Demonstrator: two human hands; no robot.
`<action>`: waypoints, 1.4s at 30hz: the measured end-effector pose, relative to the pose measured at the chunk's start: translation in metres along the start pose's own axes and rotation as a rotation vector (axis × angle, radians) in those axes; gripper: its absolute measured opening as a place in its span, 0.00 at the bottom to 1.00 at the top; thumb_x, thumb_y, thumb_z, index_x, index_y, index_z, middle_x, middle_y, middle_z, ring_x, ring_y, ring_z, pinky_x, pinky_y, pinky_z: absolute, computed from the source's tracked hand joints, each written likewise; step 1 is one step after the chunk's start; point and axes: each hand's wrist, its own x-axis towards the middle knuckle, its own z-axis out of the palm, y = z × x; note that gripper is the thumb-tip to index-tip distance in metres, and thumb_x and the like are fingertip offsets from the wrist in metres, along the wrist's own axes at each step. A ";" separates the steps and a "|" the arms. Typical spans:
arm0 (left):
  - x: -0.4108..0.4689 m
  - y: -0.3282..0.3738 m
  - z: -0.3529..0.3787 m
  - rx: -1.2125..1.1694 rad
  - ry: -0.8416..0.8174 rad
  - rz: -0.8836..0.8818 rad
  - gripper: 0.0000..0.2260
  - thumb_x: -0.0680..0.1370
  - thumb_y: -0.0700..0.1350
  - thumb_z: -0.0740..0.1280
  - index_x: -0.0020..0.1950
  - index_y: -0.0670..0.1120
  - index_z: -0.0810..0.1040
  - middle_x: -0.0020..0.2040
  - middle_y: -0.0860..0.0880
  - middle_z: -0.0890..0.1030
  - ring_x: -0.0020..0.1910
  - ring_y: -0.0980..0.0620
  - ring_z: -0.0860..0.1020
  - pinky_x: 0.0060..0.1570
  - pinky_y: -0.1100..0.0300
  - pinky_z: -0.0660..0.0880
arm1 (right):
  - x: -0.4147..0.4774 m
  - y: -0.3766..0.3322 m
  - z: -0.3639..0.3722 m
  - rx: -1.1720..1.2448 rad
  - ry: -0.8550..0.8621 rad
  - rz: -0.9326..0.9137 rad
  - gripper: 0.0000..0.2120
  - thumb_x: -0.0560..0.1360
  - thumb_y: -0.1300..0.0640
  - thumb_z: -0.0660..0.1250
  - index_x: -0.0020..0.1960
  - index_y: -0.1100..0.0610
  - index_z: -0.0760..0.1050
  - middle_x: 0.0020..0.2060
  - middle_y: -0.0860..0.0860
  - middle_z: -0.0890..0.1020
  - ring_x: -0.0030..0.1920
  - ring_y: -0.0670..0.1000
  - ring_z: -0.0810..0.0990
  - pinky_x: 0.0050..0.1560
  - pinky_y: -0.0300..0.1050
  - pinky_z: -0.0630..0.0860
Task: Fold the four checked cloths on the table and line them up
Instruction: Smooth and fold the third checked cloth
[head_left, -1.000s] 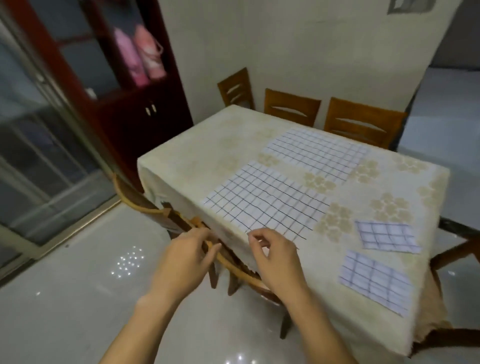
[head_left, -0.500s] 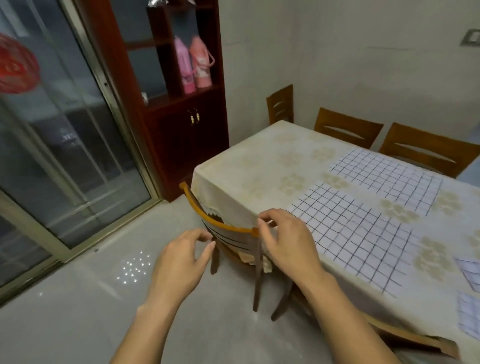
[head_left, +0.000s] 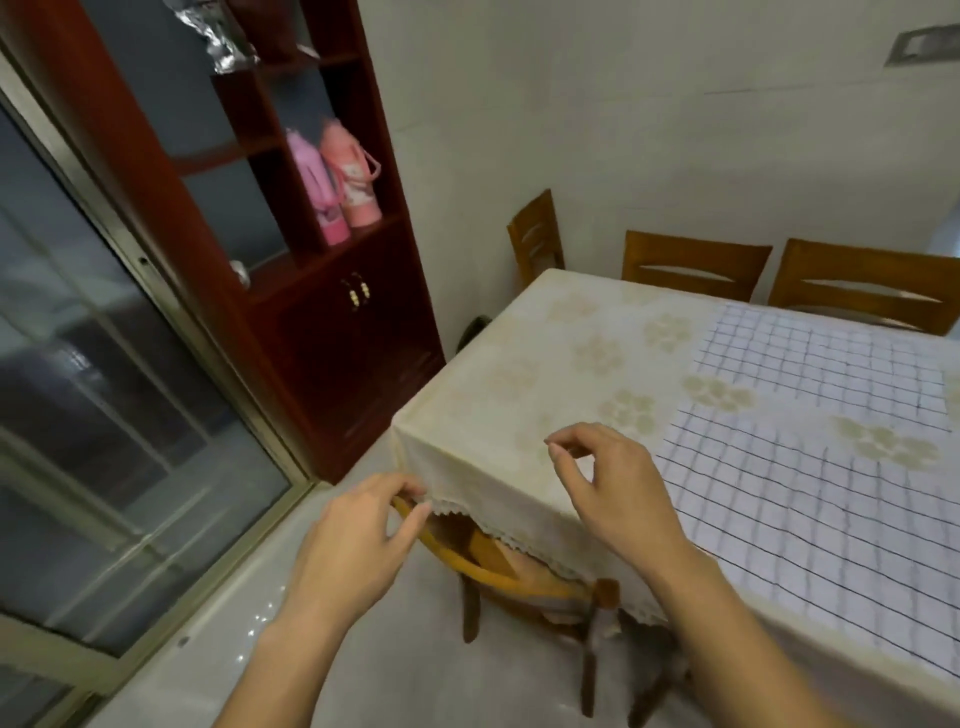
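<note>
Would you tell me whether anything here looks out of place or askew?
One small thing: at the near-left corner the tablecloth drapes its lace hem over the top rail of the chair, which the left hand grips. The near checked cloth and far checked cloth lie flat.

- The table is wholly covered by a cream tablecloth with pale flower motifs and a lace hem, which hangs over its near-left corner.
- The near checked cloth lies flat, right of that corner.
- The far checked cloth lies flat, farther from that corner, apart from the first.
</note>
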 end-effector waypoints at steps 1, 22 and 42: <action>0.009 -0.014 -0.011 0.013 0.007 -0.033 0.06 0.80 0.61 0.63 0.54 0.63 0.77 0.51 0.67 0.78 0.53 0.63 0.76 0.53 0.58 0.76 | 0.021 -0.008 0.018 0.023 -0.015 -0.008 0.07 0.81 0.50 0.63 0.54 0.47 0.80 0.48 0.39 0.81 0.49 0.40 0.78 0.53 0.41 0.77; 0.233 -0.333 -0.091 -0.113 0.098 -0.082 0.08 0.80 0.57 0.66 0.58 0.59 0.79 0.51 0.62 0.79 0.52 0.59 0.78 0.54 0.55 0.79 | 0.264 -0.167 0.307 -0.097 -0.093 -0.059 0.09 0.82 0.49 0.63 0.56 0.49 0.80 0.49 0.43 0.82 0.48 0.42 0.78 0.51 0.42 0.78; 0.538 -0.419 -0.127 -0.099 -0.047 0.275 0.08 0.81 0.53 0.66 0.58 0.55 0.80 0.52 0.60 0.79 0.57 0.59 0.77 0.56 0.61 0.74 | 0.492 -0.164 0.417 -0.091 0.210 0.191 0.08 0.81 0.50 0.65 0.58 0.49 0.80 0.50 0.41 0.81 0.49 0.41 0.79 0.53 0.38 0.79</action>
